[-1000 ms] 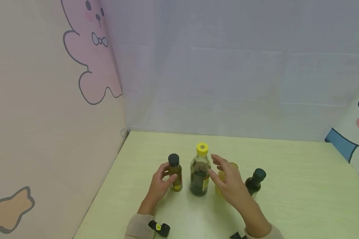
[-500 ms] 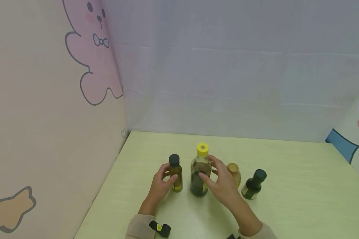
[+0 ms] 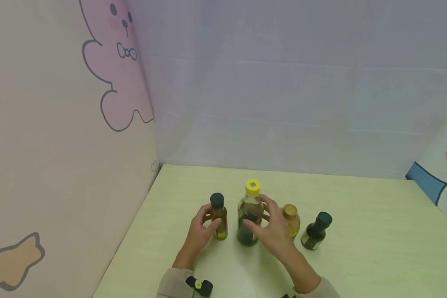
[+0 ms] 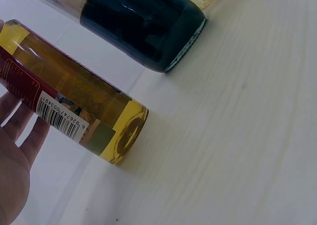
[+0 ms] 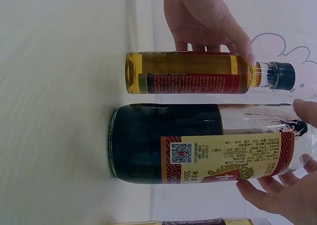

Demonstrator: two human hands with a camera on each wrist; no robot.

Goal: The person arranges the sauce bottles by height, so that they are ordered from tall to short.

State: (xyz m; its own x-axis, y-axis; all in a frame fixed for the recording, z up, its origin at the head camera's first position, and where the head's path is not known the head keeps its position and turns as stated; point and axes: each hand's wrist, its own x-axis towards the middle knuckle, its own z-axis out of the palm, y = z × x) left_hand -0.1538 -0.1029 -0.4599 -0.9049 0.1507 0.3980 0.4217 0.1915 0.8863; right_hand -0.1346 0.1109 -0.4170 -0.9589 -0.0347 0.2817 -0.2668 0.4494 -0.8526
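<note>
My left hand (image 3: 199,231) holds a small dark-capped bottle of amber liquid (image 3: 219,227), thumb on its near side and fingers round the far side. The bottle stands upright on the table; its barcode label shows in the left wrist view. Just right of it is a taller yellow-capped bottle of dark liquid (image 3: 247,234), with a red and cream label (image 5: 223,158) in the right wrist view. My right hand (image 3: 277,231) grips this bottle's upper body from the right, thumb in front and fingers behind. Its base also rests on the table.
Behind my right hand stands a gold-capped bottle of yellow liquid (image 3: 293,225), partly hidden. To its right is a small dark bottle with a dark green cap (image 3: 313,236). The pale table (image 3: 376,231) meets a wall on the left and a hanging cloth (image 3: 283,103) at the back.
My right hand has moved left from beside the gold-capped bottle and closed round the yellow-capped bottle. The gold-capped and dark bottles show more. My left hand has kept its hold.
</note>
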